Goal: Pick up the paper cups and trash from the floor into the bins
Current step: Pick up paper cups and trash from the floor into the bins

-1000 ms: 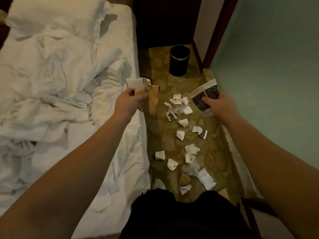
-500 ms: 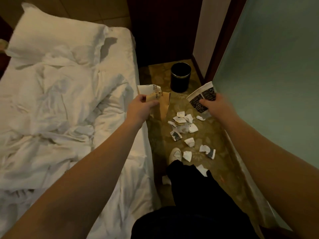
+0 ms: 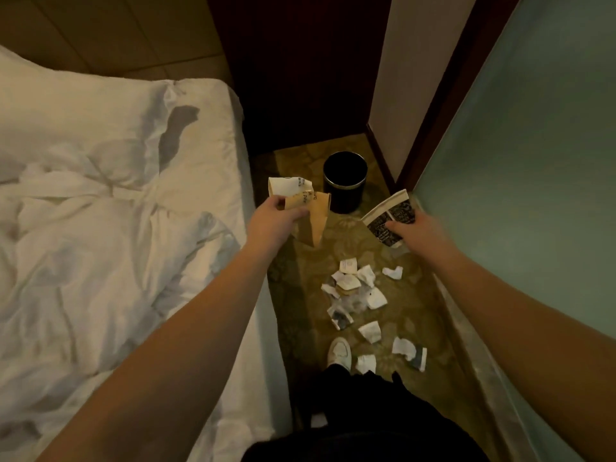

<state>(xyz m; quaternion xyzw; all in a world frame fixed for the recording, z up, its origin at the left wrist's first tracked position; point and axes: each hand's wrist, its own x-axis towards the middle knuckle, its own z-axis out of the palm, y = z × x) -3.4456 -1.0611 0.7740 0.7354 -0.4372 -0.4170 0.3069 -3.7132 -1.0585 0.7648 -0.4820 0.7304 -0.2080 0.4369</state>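
Both arms are out over the narrow strip of patterned olive carpet point(image 3: 413, 315) between the bed and the wall. The left hand point(image 3: 271, 221) has its fingers and thumb pinched round two squashed paper cups at once — a crumpled white paper cup with handwriting on it point(image 3: 288, 185) and a flattened brown kraft paper cup point(image 3: 315, 221). The white one sticks up and away from the hand, mouth end towards the far wall; the brown one hangs the other way, its long axis running down towards the floor and narrowing to a point at the bottom. Both are creased flat.

Over on the other side, the right hand point(image 3: 415, 233) has its fingers curled round a flattened black-and-white printed paper cup point(image 3: 388, 216). Its long axis is tilted, the white rim end up and away towards the corner, the dark printed body slanting down and left under the thumb.

Straight ahead, between the two hands and further off, stands the round black waste bin with a metal band point(image 3: 345, 181) — upright, mouth open, on the carpet near the corner.

Below the hands, a scatter of torn white paper scraps point(image 3: 356, 295) lies on the carpet, some with dark print. A white shoe point(image 3: 339, 352) sits just beside the nearest scraps. To the left, the rumpled white bedding point(image 3: 110, 228).
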